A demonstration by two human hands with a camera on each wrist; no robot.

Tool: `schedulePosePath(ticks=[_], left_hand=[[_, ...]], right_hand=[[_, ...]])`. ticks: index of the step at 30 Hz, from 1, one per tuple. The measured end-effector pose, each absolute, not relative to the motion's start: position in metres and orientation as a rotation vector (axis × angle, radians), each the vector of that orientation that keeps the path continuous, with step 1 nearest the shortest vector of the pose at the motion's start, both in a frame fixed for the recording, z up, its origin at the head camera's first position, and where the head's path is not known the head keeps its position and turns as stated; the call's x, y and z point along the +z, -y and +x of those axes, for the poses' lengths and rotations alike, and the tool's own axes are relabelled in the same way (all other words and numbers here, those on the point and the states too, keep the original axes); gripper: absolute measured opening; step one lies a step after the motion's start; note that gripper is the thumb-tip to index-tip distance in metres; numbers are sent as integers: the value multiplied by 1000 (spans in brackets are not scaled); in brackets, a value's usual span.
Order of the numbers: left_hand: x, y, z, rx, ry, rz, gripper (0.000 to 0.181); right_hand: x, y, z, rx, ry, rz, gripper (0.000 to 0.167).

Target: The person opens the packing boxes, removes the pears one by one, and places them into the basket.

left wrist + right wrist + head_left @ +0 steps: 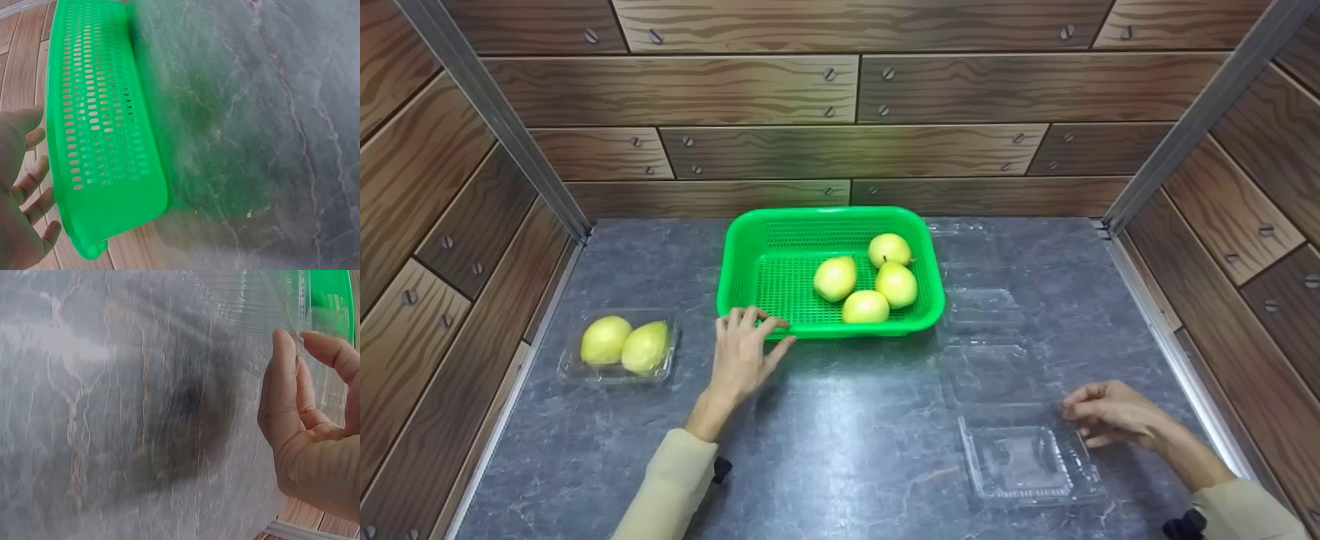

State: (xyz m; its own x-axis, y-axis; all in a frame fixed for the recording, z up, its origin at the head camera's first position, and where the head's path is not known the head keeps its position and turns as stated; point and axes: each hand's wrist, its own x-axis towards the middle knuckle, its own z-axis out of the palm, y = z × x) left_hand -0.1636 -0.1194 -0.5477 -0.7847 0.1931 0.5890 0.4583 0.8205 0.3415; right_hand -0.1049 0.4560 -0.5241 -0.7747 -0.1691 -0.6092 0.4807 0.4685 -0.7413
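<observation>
A green plastic basket point(742, 285) holds several yellow-green pears point(865, 307) toward its right side. My left hand point(741, 352) is at the basket's near left rim, its fingers spread and loosely bent. In the left wrist view, the fingers point(35, 208) lie beside the green rim without wrapping round it. At the right, my right hand point(1117, 414) pinches the edge of a clear plastic clamshell container point(1020, 461) between thumb and fingers. The right wrist view shows that thin clear edge between the fingertips point(284, 340); the container is largely out of that view.
On the left, another clear clamshell container point(619, 373) holds two pears point(606, 340). More clear plastic containers point(982, 311) lie in a row right of the basket. Wood-patterned walls point(765, 90) and metal corner posts point(502, 112) enclose the grey marbled table point(840, 450).
</observation>
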Motion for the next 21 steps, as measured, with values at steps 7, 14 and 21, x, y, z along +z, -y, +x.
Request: schedulePosePath(ticks=[7, 14, 21], left_hand=[[-550, 117, -165, -619, 2471, -448, 20], [-551, 115, -166, -634, 2465, -424, 13], [-553, 114, -167, -636, 2451, -413, 13]], right_hand=[[-521, -473, -104, -1324, -2095, 271, 12], [-519, -486, -103, -1313, -2095, 270, 11], [-518, -495, -102, -1299, -2091, 270, 11]])
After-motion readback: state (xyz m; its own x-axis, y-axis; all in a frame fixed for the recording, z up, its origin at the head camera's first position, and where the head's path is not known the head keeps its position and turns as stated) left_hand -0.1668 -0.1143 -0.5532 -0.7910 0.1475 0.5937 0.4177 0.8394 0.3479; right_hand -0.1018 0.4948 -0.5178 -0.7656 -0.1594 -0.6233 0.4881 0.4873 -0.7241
